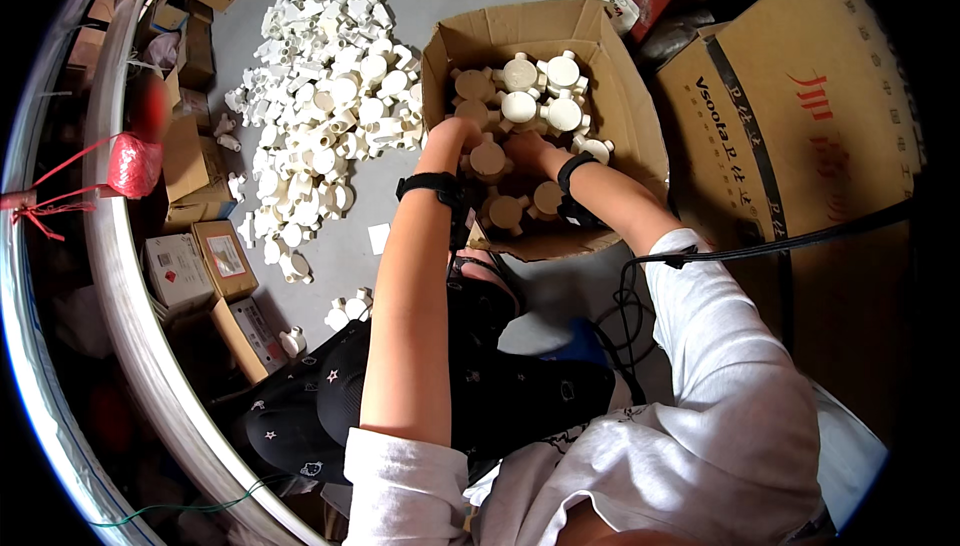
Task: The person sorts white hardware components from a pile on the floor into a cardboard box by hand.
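Observation:
Both of my hands reach down into an open cardboard box [637, 130] that holds several round white plastic conduit junction boxes with pipe sockets. My left hand [459, 132] is at the box's left side, with its fingers mostly hidden. Close beside it, a round junction box [487, 160] lies between my two hands. On the other side, my right hand [529, 150] bends downward against or next to that piece; its fingertips are out of sight. Whether either hand grips a piece cannot be told. More junction boxes [519, 107] sit face up towards the far end.
Left of the box, a large pile of white plastic fittings [322, 96] covers the grey floor. Small cartons [180, 268] line a rack with a pale rail [127, 246]. A large printed carton [810, 118] stands at right. A black cable [750, 250] runs past my right arm.

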A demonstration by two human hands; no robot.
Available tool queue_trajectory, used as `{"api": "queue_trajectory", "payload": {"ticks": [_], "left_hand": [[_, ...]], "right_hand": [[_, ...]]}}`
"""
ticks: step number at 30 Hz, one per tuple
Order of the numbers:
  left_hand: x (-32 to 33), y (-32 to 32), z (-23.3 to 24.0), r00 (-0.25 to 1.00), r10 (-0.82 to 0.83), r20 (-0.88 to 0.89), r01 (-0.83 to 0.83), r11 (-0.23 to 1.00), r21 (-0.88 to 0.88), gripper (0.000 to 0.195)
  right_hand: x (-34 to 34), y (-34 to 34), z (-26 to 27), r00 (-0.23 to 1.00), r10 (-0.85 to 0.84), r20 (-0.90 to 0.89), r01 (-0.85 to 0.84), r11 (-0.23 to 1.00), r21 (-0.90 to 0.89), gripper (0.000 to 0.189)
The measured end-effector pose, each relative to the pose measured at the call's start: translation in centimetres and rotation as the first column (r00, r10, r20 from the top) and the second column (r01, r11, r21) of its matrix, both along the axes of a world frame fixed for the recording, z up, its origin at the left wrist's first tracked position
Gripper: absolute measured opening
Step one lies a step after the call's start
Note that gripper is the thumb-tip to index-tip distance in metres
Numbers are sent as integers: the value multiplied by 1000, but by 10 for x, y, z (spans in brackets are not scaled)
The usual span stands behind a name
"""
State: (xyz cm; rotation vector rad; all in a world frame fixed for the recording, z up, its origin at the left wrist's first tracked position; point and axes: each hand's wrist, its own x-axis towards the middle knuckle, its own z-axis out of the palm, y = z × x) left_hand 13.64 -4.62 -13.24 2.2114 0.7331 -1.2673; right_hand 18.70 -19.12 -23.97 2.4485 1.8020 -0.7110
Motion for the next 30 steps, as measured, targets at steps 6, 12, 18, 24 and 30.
{"api": "queue_trajectory", "payload": {"ticks": [6, 12, 18, 24, 30], "left_hand": [[-5, 21, -42, 971, -203, -122, 212, 975, 61, 20], [5, -4, -38, 933, -313, -180, 322, 947, 22, 24], [2, -11, -34, 956, -262, -133, 264, 965, -9, 26], [6, -4, -52, 981, -147, -125, 148, 989, -1, 22], [0, -17, -29, 989, -77, -123, 79, 997, 10, 32]], "right_hand": [[-3, 10, 7, 997, 68, 37, -67, 998, -16, 23], [0, -2, -5, 1000, 21, 14, -20, 999, -29, 21], [1, -5, -2, 999, -39, 13, 40, 995, -91, 23], [3, -4, 3, 998, -47, 33, 51, 989, -136, 25], [2, -2, 9, 996, 5, 86, 7, 991, -135, 30]]}}
